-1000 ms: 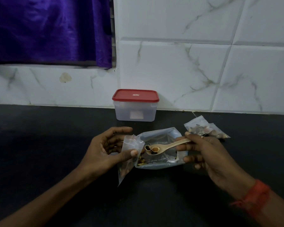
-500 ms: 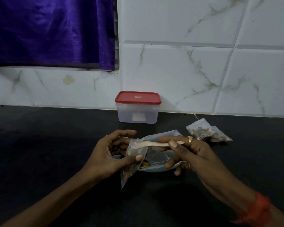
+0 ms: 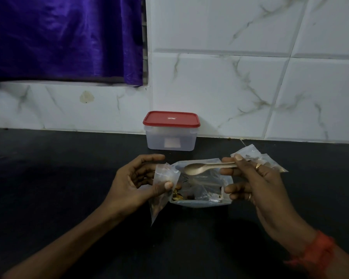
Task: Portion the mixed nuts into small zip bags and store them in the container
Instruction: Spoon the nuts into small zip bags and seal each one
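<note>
My left hand point(image 3: 133, 183) pinches a small clear zip bag point(image 3: 161, 190) by its upper edge, thumb in front; the bag hangs down with a few nuts inside. My right hand point(image 3: 256, 182) holds a wooden spoon point(image 3: 201, 168) by its handle, the bowl turned over and empty above the large bag of mixed nuts point(image 3: 201, 188). That large bag lies open on the black counter point(image 3: 69, 178) between my hands. A filled small zip bag point(image 3: 270, 160) lies behind my right hand. The clear container with a red lid point(image 3: 171, 130) stands closed against the wall.
A white marble-tiled wall point(image 3: 230, 87) rises behind the counter. A purple curtain point(image 3: 65, 37) hangs at the upper left. An orange band is on my right wrist.
The spoon carried nuts to the small bag's mouth, tipped them in, and has drawn back to the right, empty and turned over. My left hand has kept hold of the small bag.
</note>
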Tool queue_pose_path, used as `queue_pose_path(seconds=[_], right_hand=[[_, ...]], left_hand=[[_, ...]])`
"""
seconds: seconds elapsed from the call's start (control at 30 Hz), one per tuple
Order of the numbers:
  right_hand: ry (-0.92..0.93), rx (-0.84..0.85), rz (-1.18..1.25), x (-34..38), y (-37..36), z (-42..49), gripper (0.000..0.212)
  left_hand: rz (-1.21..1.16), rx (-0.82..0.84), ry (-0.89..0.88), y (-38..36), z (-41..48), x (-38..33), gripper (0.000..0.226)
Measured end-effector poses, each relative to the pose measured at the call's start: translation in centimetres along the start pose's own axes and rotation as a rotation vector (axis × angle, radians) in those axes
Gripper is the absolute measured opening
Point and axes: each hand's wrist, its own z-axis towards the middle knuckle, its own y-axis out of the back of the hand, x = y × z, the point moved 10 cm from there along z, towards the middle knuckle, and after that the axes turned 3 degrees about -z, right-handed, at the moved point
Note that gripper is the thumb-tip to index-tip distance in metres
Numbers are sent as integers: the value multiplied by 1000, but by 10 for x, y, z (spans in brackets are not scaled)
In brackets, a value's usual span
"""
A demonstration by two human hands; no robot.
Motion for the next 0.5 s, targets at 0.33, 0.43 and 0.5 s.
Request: queue_pose_path(seconds=[0.33, 0.43, 0.5], right_hand=[[-66, 187, -269, -24, -25, -5, 19], [98, 185, -481, -10, -23, -5, 20], [271, 189, -640, 7, -25, -8, 25]], left_hand=[[21, 15, -24, -5, -1, -4, 72], [11, 11, -28, -5, -1, -5, 72], [10, 17, -26, -5, -1, -5, 72]])
